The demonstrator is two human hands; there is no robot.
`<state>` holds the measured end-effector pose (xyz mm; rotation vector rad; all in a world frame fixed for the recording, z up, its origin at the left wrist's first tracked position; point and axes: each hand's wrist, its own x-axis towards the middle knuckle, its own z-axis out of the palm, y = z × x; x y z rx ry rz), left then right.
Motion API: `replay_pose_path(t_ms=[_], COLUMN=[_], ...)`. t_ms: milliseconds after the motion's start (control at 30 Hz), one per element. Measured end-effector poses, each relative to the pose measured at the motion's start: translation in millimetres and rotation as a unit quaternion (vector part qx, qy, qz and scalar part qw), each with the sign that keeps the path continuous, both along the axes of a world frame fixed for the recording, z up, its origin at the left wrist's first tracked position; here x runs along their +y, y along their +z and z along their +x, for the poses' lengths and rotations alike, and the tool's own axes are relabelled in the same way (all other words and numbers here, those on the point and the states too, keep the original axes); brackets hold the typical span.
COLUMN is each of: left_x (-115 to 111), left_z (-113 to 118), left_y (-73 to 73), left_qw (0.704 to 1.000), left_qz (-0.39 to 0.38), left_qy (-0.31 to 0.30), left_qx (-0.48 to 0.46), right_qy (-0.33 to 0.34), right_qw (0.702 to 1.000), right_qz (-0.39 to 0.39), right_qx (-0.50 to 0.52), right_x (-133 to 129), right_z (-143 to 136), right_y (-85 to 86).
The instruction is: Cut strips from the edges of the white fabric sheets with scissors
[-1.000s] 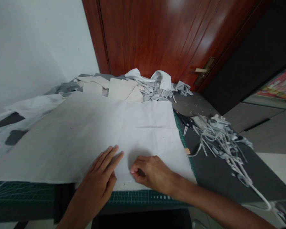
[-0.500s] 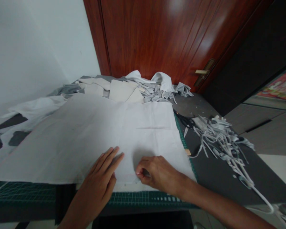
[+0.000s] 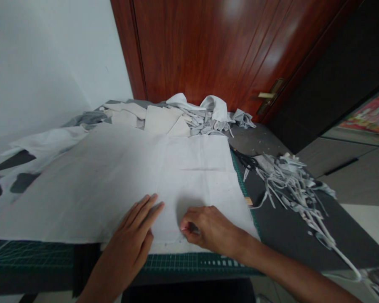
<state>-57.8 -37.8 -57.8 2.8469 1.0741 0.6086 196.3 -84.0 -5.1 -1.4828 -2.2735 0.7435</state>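
Observation:
A large white cloth (image 3: 123,176) lies spread over a green cutting mat (image 3: 177,261), with faint creases across its right half. My left hand (image 3: 135,231) rests flat on the cloth near its front edge, fingers stretched out. To its right, my right hand (image 3: 205,227) is closed in a pinch, low against the cloth by the same edge. Whatever sits between its thumb and forefinger is too small to make out. Small dark specks dot the front strip of cloth between the hands.
Fabric scraps (image 3: 164,120) are heaped along the back by the wooden door (image 3: 196,50). Black-handled scissors (image 3: 244,159) lie right of the cloth, beside a tangle of grey and white fabric strips (image 3: 290,181). A small tan piece (image 3: 248,201) touches the cloth's right edge.

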Motion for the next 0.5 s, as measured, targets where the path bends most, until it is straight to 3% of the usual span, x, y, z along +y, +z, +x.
replay_pose_path(t_ms=[500], left_x=[-0.1], left_z=[0.5], left_y=[1.3], left_qw=[1.000], left_qz=[-0.004], left_qy=[-0.001], left_qx=[-0.009], right_qy=[0.002], right_qw=[1.000], right_qz=[0.008], right_qx=[0.002], right_x=[-0.9], right_z=[-1.9], right_y=[1.0])
